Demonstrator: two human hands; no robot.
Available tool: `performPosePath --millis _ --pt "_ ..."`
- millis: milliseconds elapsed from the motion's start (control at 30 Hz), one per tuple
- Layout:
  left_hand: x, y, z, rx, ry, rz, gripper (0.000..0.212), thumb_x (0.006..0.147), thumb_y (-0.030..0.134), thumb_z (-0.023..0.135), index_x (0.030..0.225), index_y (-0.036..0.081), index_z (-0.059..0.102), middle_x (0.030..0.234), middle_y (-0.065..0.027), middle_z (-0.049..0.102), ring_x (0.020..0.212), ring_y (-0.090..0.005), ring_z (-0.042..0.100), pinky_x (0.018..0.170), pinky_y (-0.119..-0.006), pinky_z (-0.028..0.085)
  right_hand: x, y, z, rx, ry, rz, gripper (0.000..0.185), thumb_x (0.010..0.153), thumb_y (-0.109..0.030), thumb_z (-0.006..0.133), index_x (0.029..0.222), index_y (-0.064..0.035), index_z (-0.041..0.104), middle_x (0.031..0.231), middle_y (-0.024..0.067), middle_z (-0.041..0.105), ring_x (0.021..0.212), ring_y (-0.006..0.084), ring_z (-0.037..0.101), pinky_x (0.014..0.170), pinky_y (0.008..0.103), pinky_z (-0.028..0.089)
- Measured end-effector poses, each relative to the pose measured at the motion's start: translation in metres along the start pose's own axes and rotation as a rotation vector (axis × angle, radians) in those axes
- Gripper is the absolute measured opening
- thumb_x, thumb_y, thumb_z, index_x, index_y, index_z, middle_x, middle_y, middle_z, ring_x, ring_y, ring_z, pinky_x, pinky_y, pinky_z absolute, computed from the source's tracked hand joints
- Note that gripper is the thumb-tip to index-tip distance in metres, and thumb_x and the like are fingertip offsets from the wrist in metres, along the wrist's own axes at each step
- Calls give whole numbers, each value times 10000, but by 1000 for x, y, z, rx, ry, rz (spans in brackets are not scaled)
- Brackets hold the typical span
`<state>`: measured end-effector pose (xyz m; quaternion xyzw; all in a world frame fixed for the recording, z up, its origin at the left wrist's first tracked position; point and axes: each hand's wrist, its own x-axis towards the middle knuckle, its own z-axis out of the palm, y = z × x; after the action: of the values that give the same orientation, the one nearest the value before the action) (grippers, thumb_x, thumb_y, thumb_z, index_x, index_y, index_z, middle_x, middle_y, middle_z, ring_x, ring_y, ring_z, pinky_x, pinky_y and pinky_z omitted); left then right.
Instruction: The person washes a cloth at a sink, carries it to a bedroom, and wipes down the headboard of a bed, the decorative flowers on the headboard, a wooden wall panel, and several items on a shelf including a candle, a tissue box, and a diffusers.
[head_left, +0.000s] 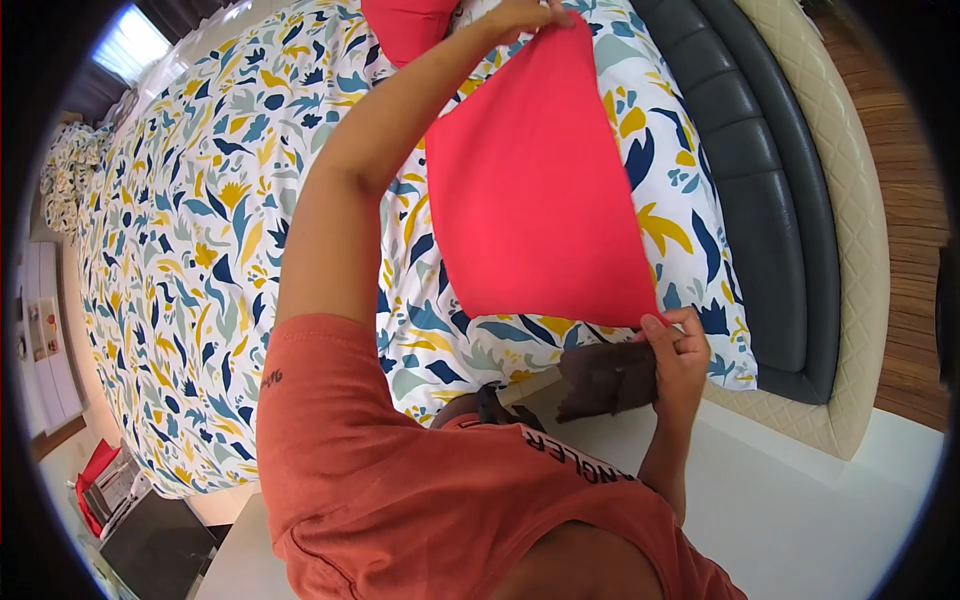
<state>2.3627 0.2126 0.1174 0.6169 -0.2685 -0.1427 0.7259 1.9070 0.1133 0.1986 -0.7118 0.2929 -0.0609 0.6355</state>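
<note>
My left hand (525, 16) reaches far out to the top edge of the view and pinches one corner of a red cloth (532, 187), perhaps a pillowcase. Near me, my right hand (681, 349) grips the opposite corner between thumb and fingers. Between both hands the cloth is stretched along its right edge, its flat face towards me. Beneath it lies a pillow (664, 225) in a white cover with blue, yellow and grey leaf print. A dark brown item (609, 381), unclear in kind, shows beside my right wrist.
A bed with a leaf-print cover (187, 247) spreads to the left. Another red pillow (409, 26) lies at the top. On the right stands a dark grey padded headboard (750, 217) with a cream quilted rim (855, 247). A black table (157, 547) stands at lower left.
</note>
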Motion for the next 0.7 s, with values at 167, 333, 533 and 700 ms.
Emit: performPosePath --millis 167,333,533,700 --pt "29 -47 -23 -377 -77 178 290 712 52 738 947 -30 590 835 -103 647 714 -177 637 675 -297 535 15 19 -14 -144 87 -272 147 860 -88 653 824 -36 520 686 62 630 621 58 556 599 180 409" --pt "43 -30 -23 -68 42 -16 341 657 49 784 957 -44 651 736 -94 647 643 -164 629 580 -279 513 18 8 -24 -155 139 -264 143 871 -52 633 813 -15 507 714 65 625 667 63 569 643 180 413" --pt "31 6 -5 137 135 -206 266 663 66 793 898 -24 707 713 -58 641 597 -139 544 533 -283 433 29 15 -40 -133 220 -293 165 865 -87 651 790 -33 515 697 53 624 627 57 554 627 178 410" --pt "21 -4 -11 -44 157 59 287 675 74 791 921 -39 697 710 -68 641 607 -148 544 547 -286 430 32 19 -39 -61 273 -368 158 870 -55 637 782 -21 509 700 42 600 651 64 540 668 178 418"
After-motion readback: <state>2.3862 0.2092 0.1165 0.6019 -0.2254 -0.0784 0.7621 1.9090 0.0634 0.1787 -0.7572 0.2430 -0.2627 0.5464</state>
